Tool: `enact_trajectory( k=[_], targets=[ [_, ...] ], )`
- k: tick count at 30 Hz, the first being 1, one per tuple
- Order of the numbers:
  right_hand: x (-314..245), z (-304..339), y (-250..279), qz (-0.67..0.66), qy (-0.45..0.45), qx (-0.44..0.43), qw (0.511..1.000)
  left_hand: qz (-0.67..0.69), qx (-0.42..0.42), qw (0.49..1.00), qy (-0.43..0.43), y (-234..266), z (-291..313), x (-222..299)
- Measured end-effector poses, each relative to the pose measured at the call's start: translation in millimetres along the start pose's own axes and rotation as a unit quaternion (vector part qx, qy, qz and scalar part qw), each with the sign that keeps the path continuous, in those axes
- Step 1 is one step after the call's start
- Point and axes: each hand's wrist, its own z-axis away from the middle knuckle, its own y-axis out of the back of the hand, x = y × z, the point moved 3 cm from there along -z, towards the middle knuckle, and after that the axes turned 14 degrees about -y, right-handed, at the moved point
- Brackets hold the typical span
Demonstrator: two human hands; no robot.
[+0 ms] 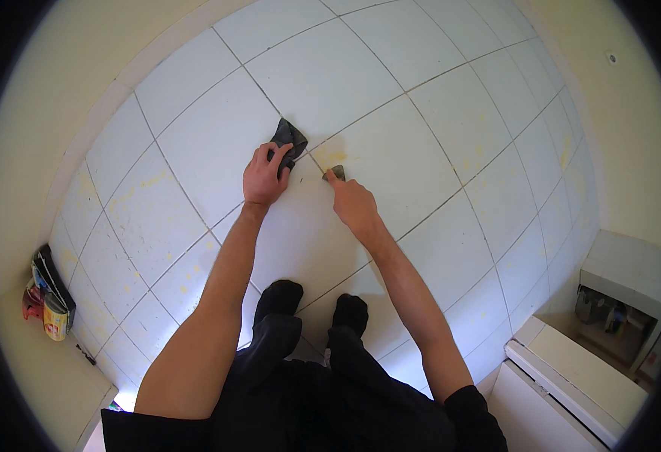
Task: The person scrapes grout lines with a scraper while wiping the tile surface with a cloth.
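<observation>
My left hand (263, 175) is closed on a crumpled dark grey cloth (291, 135), which lies on the white tiled floor (360, 113). To its right, my right hand (355, 203) grips a small flat grey-green piece (336, 172) with its edge against the tile. Whether this is a scraper blade or a pad I cannot make out. A yellow stain (333, 155) lies on the tile just beyond it, between the cloth and the small piece. Most of the right fingers are hidden under the hand.
My feet in black socks (277, 297) stand below my hands. More yellow stains (149, 181) dot the floor on both sides. By the left wall are a dark pouch and colourful packets (55, 316). On the right is a tiled ledge with an open shelf (613, 320).
</observation>
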Motion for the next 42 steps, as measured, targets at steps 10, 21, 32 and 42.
enact_trajectory(
  k=[10,21,32,42],
  targets=[
    [3,0,-4,-0.013,0.011,-0.014,1.0,-0.006,0.001,1.0,-0.002,0,-1,0],
    [-8,1,-8,0.004,-0.008,0.016,1.0,-0.009,0.008,1.0,-0.006,2,-2,0],
    [-5,0,-10,-0.027,-0.001,0.026,0.999,-0.011,0.006,1.0,-0.006,3,-1,-2],
    [-14,-5,-4,-0.005,-0.005,0.0,1.0,-0.007,-0.002,1.0,0.0,2,-2,-3]
  ],
)
